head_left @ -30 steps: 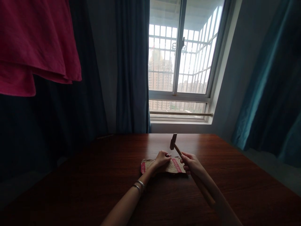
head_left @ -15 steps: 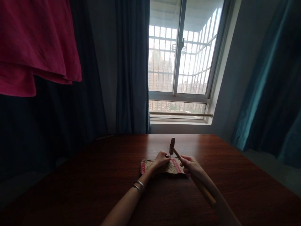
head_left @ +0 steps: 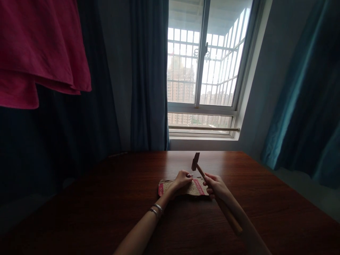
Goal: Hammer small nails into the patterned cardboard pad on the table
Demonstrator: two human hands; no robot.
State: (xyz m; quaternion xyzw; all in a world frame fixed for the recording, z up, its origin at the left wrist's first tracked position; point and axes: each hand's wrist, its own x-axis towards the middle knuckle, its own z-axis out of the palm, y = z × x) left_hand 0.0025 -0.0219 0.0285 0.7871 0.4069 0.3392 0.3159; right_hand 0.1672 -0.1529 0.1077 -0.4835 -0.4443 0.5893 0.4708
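Note:
On the tabletop lies a flat, oblong cream piece [head_left: 196, 188] with dark speckles and pink bands; its kind is unclear. My left hand [head_left: 183, 179] rests on its far part, fingers pinched on a thin metal pin [head_left: 192, 176] that stands upright, its lower end hidden. My right hand [head_left: 216, 186] is wrapped around the wooden handle of a hammer [head_left: 196, 162]. The hammer head hangs just above the pin, apart from it, and the handle's end slants back under my right forearm.
The brown wooden table [head_left: 111, 212] spreads out on all sides. Beyond its far edge are a barred window [head_left: 202, 71] and blue curtains [head_left: 150, 78]. A pink cloth [head_left: 45, 49] hangs at the upper left.
The hammer head has risen slightly off the pin and tilted, opening a gap. My left hand stays where it was, on the speckled piece.

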